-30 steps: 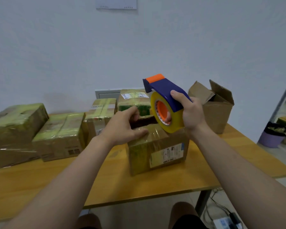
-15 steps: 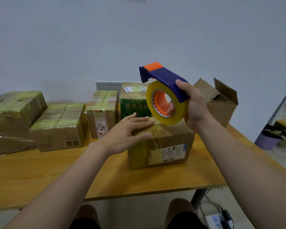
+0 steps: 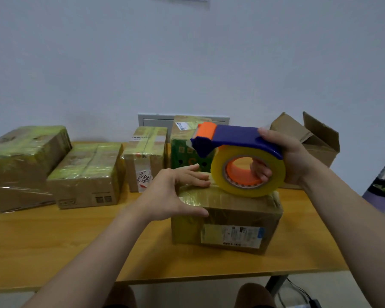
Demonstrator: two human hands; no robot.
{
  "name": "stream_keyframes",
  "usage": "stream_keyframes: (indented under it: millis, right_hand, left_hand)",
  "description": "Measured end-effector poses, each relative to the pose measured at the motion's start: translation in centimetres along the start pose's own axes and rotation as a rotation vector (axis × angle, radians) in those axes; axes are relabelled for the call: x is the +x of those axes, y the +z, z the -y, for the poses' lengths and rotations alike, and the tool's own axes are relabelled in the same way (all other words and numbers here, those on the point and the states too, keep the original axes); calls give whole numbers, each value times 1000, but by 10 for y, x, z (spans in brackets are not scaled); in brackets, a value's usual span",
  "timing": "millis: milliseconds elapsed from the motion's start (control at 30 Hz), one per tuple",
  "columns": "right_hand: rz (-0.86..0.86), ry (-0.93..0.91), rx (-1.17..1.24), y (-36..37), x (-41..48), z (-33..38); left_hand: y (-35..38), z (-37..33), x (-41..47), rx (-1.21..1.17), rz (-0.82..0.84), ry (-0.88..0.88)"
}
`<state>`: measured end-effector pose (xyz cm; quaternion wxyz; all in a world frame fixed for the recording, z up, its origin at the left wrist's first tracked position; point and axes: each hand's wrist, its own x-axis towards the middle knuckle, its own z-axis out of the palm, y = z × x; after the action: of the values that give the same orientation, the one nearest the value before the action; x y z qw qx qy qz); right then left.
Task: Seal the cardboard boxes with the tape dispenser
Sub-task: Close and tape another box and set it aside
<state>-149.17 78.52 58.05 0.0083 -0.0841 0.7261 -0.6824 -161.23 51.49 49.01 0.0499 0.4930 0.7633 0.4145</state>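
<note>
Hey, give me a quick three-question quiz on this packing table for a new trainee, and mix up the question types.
1. True or false: the left hand rests with straight fingers on the front box.
2. Which hand holds the tape dispenser? A) left B) right C) neither
3. Fill in: the open box stands at the back ___ of the table.
Key: 1 true; 2 B, the right hand; 3 right.
</note>
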Motion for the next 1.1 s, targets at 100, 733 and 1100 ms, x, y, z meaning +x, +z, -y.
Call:
stream_keyframes:
  millis: [100, 733, 1100]
  right_hand:
    - [77, 56, -70, 0, 7, 7]
    - [170, 92, -165, 1, 16, 14]
    - [107, 187, -278, 19, 15, 34]
  left_hand:
    - [10, 6, -7, -95, -91, 39]
    - [-34, -30, 10, -1088, -285, -442]
    - [-27, -28, 1, -966, -226, -513]
